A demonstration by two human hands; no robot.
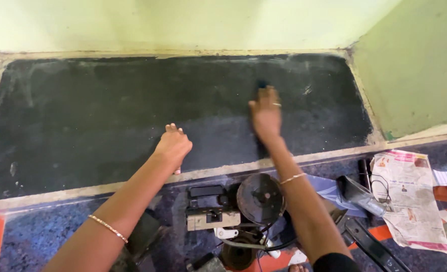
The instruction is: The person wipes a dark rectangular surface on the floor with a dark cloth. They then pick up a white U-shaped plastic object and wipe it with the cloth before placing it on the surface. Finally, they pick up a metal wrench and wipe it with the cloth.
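Note:
My right hand [266, 114] reaches far forward and presses flat on a dark stone slab [107, 116] set into the floor against the wall. A small dark blue thing [262, 84] peeks out under its fingertips; I cannot tell what it is. My left hand [172, 146] rests on the slab near its front edge, fingers curled down, propping me up. Both wrists wear thin bracelets, and a ring shows on the right hand.
Below the slab's pale border lie a round black disc-shaped part [260, 198], a black and beige boxy device [211, 207], cables, a grey cloth, and a sheet of newspaper [410, 199] at the right. Pale green walls close the back and right side.

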